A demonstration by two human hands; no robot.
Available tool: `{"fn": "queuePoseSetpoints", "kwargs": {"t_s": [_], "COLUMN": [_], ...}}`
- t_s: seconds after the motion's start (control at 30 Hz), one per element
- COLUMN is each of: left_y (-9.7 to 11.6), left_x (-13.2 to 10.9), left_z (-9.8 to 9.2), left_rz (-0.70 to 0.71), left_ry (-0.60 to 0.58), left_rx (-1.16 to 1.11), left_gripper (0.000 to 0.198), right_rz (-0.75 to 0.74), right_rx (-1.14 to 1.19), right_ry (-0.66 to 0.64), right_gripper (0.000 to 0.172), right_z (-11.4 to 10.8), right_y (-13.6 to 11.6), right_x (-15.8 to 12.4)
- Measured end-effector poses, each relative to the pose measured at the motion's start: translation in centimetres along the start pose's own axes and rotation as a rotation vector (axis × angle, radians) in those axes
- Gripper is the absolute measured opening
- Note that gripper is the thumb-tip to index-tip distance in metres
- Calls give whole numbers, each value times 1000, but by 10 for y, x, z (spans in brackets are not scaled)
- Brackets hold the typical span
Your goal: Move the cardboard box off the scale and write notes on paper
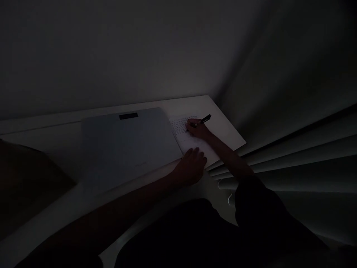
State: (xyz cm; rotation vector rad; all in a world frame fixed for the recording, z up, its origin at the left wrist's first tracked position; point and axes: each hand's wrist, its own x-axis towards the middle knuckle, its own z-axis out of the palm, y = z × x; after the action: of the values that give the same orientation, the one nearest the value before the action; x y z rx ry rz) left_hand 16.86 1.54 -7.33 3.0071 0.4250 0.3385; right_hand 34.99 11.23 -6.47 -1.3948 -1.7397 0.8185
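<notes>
1. Your right hand (198, 130) has its fingers clamped on the one pen (203, 120), writing on the single sheet (195, 143) at 1 o'clock on the desk (55, 141).
2. Your left hand (191, 163) presses the sheet's near edge, fingers loosely together; keep it flat so the paper doesn't shift.
3. One closed laptop (125, 145) lies just beside, at 9 o'clock.

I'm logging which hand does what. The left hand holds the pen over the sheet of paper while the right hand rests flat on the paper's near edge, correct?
Hands are swapped. In the head view the right hand holds the pen over the paper, and the left hand rests on its near edge.
</notes>
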Motion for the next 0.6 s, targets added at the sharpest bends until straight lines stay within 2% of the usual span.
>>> {"fn": "queuePoseSetpoints", "kwargs": {"t_s": [0.2,0.37,0.6], "left_y": [0,-1,-1], "left_x": [0,0,0], "left_z": [-2,-1,2], "left_rz": [-9,2,-4], "left_ry": [-27,-18,-16], "left_rx": [-7,1,-7], "left_gripper": [35,35,34], "right_rz": [34,-11,90], "right_rx": [-7,-50,-71], "right_ry": [41,48,65], "right_gripper": [31,32,34], "right_z": [1,1,1], "right_y": [-1,-1,-8], "right_x": [0,1,1]}}
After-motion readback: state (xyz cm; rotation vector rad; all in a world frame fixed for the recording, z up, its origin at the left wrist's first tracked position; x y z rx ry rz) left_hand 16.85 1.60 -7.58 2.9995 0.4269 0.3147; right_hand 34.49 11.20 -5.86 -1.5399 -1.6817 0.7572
